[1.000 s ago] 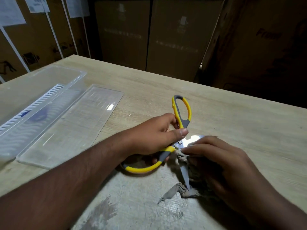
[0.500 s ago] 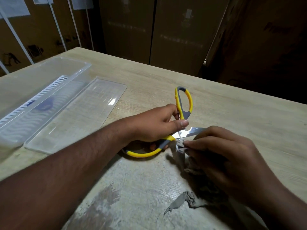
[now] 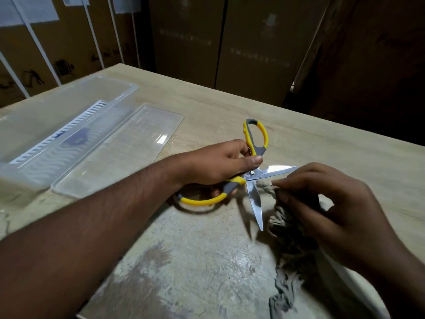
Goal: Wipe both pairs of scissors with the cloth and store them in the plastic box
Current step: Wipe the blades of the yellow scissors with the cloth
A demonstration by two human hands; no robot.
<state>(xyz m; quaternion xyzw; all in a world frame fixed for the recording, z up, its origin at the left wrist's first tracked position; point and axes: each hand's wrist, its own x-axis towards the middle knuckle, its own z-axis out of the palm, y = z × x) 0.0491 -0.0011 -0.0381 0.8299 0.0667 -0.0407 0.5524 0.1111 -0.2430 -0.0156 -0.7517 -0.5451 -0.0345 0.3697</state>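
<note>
Nearest us, our right hand bunches the grey cloth, fingers pinching a twisted end of it just beside the scissors' pivot. The cloth is soft and limp, so we judge it will fold around an edge easily; its loose tail trails toward us from the scissors. Our left hand grips the yellow-handled scissors, fingers curled about the handles, blades splayed wide over the table. The steel is stiff, sharp and likely slick, so we would keep hold at the rubbery handles and wipe from spine to tip. Beyond the scissors to the left lie the clear lid and, farther, the open plastic box. We see no second pair.
</note>
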